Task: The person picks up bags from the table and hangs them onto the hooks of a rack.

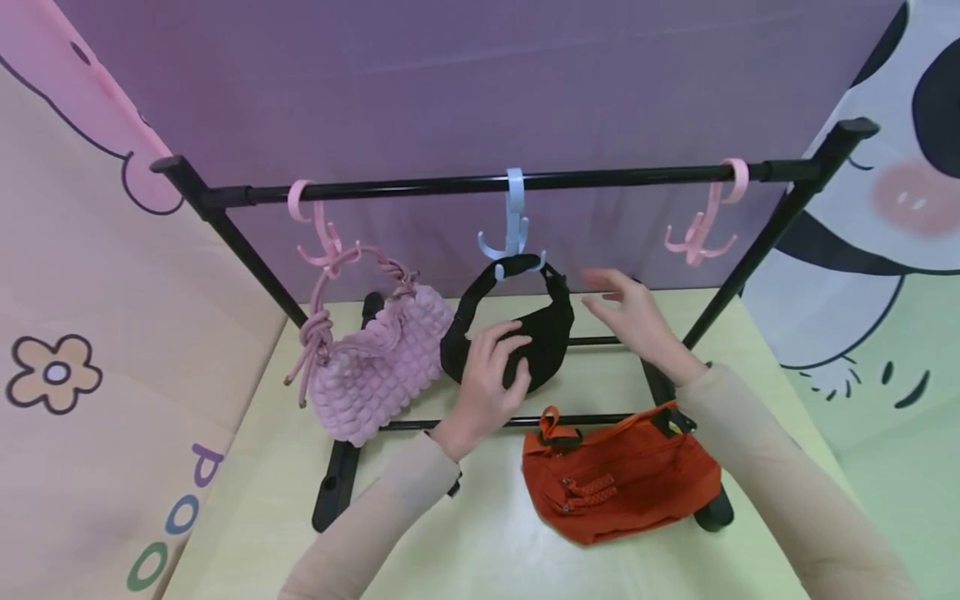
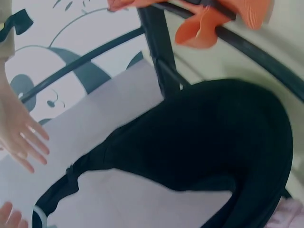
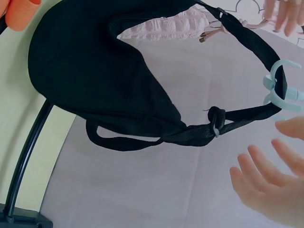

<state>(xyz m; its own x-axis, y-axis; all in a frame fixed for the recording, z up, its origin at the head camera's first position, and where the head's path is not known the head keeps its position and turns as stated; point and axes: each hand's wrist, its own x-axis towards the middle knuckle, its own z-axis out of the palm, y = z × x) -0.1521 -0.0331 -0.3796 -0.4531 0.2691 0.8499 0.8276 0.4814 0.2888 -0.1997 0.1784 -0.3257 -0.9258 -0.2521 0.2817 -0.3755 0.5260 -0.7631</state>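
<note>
A black shoulder bag [image 1: 551, 333] hangs by its strap from the light blue hook [image 1: 514, 221] at the middle of the rail; the right wrist view shows the strap lying in the hook's prongs. My left hand [image 1: 491, 383] is in front of the bag, fingers loosely bent and nothing held; whether it touches the fabric I cannot tell. To the bag's right, my right hand [image 1: 633, 321] is apart from the strap, its fingers relaxed, as the right wrist view also shows. A lilac puffy handbag [image 1: 382, 367] hangs by its knotted handle from the left pink hook [image 1: 326, 237].
An orange-red bag [image 1: 622, 483] lies at the front right, against the black rack's base. Another pink hook [image 1: 701, 225] hangs at the right of the black rail [image 1: 420, 188]. The rack's slanted posts stand at both sides, with a purple backdrop [image 1: 450, 83] behind.
</note>
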